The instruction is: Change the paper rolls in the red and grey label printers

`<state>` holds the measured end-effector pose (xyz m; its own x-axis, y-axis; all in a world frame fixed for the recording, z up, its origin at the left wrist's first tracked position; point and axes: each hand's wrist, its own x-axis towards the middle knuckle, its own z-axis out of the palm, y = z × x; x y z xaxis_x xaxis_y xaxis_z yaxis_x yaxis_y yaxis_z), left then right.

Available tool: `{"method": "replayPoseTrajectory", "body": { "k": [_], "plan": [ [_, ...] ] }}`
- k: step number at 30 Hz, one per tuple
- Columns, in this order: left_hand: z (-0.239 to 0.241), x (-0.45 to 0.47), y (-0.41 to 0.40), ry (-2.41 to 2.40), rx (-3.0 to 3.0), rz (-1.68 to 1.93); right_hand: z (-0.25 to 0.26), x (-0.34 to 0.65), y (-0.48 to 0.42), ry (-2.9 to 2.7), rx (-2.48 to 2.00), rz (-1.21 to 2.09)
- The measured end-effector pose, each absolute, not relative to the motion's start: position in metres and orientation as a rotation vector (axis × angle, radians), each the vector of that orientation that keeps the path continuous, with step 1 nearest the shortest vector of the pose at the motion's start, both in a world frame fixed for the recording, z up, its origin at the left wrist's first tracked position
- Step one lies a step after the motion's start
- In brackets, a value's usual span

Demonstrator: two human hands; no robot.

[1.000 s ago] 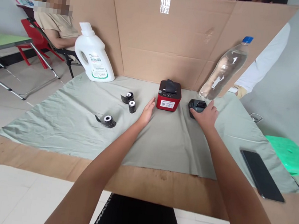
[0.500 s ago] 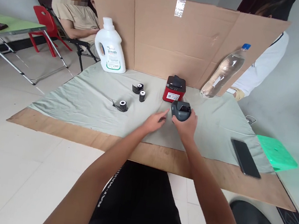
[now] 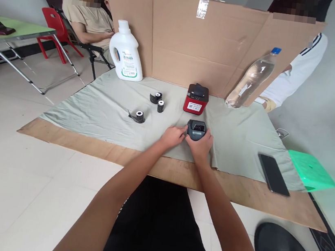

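A dark grey label printer (image 3: 196,134) appears to rest on the grey-green cloth, near the table's front edge. My right hand (image 3: 200,147) grips it from the front right, thumb and fingers along its lower sides. At its left side, my left hand (image 3: 173,138) has closed fingers, with fingertips against the casing. Just behind stands a red and black printer (image 3: 196,99) with a white label on its front. Left of my hands are three small black paper rolls with white cores: one roll (image 3: 139,117), a second roll (image 3: 160,106) and a third roll (image 3: 156,97).
A white detergent jug (image 3: 129,56) stands back left and a clear bottle (image 3: 252,81) leans back right, before a cardboard screen (image 3: 197,43). A phone (image 3: 273,174) lies at right. A green stool (image 3: 311,169) stands beyond the table. One person sits left; another is behind the screen.
The grey label printer has moved left and slightly down, and turned, in my right hand. My left hand, earlier apart with a finger pointing, now touches its left side.
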<state>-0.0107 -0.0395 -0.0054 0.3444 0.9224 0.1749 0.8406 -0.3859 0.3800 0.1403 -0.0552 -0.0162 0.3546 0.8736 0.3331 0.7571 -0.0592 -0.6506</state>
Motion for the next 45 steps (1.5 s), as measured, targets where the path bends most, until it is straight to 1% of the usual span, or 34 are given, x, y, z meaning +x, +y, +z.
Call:
{"method": "replayPoseTrajectory", "body": {
  "k": [5, 9, 13, 18, 25, 29, 34, 37, 41, 45],
  "plan": [
    [-0.007, 0.001, -0.045, 1.706, 2.418, 0.423, -0.012, 0.142, -0.058, -1.511, -1.863, 0.155],
    [-0.006, 0.0, -0.042, 1.678, 2.416, 0.356, -0.01, 0.146, -0.059, -1.602, -1.865, 0.112],
    [-0.006, -0.003, -0.038, 1.645, 2.407, 0.372, -0.011, 0.147, -0.056, -1.608, -1.864, 0.096],
    [-0.008, -0.004, -0.038, 1.66, 2.296, 0.489, -0.015, 0.148, -0.055, -1.579, -1.863, 0.099],
    [-0.009, -0.014, -0.031, 1.463, 2.009, 0.846, -0.013, 0.151, -0.056, -1.492, -1.795, 0.135],
    [-0.007, -0.013, -0.035, 1.363, 2.052, 0.985, -0.01, 0.162, -0.051, -1.44, -1.699, 0.276],
    [-0.006, -0.011, -0.038, 1.27, 2.072, 1.033, 0.002, 0.182, -0.029, -1.424, -1.588, 0.519],
    [-0.006, -0.011, -0.037, 1.243, 2.069, 1.045, 0.016, 0.195, -0.003, -1.56, -1.557, 0.547],
    [-0.008, -0.012, -0.036, 1.138, 2.12, 1.006, 0.042, 0.204, 0.036, -1.719, -1.622, 0.536],
    [-0.009, -0.012, -0.036, 1.074, 2.138, 1.035, 0.062, 0.202, 0.062, -1.865, -1.709, 0.634]
  ]
}}
